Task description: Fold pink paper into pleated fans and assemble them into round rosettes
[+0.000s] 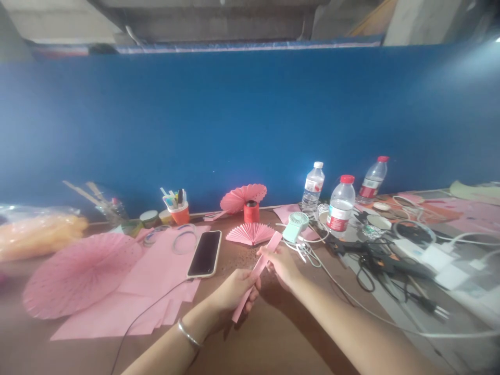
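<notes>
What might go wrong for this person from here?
The pink paper strip might crease if the left hand and right hand squeeze it unevenly. The dark cord leading to the phone runs beside the left forearm, so a sideways move could tug it. The front red-capped bottle stands among cables and might be knocked over.

We take this for a craft workshop: on and above our bench [250,351] are pink sheets [154,273], a pleated fan [250,234], folded paper [258,267], a pen cup [182,215] and, at the right, chargers [439,255]. Behind stands a blue partition [219,114], and over it we see what look like bare concrete beams [219,23] and a pillar [424,22].
</notes>
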Demonstrator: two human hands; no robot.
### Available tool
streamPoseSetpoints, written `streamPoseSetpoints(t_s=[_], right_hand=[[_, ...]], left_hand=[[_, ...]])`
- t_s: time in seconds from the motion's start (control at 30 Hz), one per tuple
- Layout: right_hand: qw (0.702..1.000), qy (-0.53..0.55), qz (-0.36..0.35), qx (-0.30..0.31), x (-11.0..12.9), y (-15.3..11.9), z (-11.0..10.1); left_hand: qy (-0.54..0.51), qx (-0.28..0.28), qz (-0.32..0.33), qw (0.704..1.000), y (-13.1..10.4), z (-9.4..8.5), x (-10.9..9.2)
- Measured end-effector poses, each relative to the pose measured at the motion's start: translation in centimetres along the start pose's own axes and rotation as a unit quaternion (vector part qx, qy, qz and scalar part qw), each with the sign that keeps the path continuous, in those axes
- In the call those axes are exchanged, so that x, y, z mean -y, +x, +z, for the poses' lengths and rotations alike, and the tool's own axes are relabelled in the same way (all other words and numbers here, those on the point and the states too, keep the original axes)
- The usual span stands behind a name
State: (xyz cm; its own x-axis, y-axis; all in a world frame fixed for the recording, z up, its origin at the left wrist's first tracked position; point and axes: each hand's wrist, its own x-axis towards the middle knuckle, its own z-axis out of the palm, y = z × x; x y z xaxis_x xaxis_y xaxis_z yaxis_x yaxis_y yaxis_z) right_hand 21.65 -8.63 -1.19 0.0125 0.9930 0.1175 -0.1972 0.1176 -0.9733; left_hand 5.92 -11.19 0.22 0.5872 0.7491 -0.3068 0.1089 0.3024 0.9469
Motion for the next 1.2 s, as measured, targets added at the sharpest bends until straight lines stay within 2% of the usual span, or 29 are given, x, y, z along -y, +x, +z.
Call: streamPoseSetpoints(t_s=[0.1,0.23,0.37,0.47,0.6,0.77,0.87,1.03,1.1,1.2], right_hand=[[0.998,-0.056,-0.015,0.027,-0.2,0.0,-0.1],[0.998,-0.050,-0.022,-0.021,-0.8,0.4,-0.6],[0.997,-0.036,-0.030,-0.067,-1.1,0.4,-0.7],[0.994,-0.018,-0.028,-0.101,-1.1,0.5,-0.8],[0.991,0.004,-0.019,-0.132,-1.3,1.0,-1.1],[0.988,-0.006,-0.024,-0.155,-1.7,1.3,-1.6],[0.990,-0.012,-0.020,-0.140,-1.5,1.1,-1.4],[0.999,-0.036,-0.002,-0.032,-1.1,0.4,-0.6],[0.999,-0.053,0.002,-0.008,-1.2,0.3,-0.6],[0.997,-0.071,0.000,-0.006,-1.6,0.5,-0.9]], left_hand=[[-0.019,0.002,0.009,1.000,0.3,-0.1,0.1],[-0.025,0.000,0.017,1.000,0.7,-0.5,0.2],[0.067,-0.051,0.043,0.996,1.0,-0.9,0.2],[0.118,-0.050,0.026,0.991,1.3,-1.0,-0.1],[0.130,-0.051,0.010,0.990,1.4,-0.9,-0.5],[0.123,-0.090,0.045,0.987,1.8,-1.0,0.0],[0.106,-0.112,0.068,0.986,2.2,-1.2,0.6],[0.101,-0.122,0.065,0.985,2.5,-1.5,0.9],[0.083,-0.114,0.057,0.988,2.4,-1.7,0.9],[0.046,-0.081,0.055,0.994,2.3,-1.8,0.7]])
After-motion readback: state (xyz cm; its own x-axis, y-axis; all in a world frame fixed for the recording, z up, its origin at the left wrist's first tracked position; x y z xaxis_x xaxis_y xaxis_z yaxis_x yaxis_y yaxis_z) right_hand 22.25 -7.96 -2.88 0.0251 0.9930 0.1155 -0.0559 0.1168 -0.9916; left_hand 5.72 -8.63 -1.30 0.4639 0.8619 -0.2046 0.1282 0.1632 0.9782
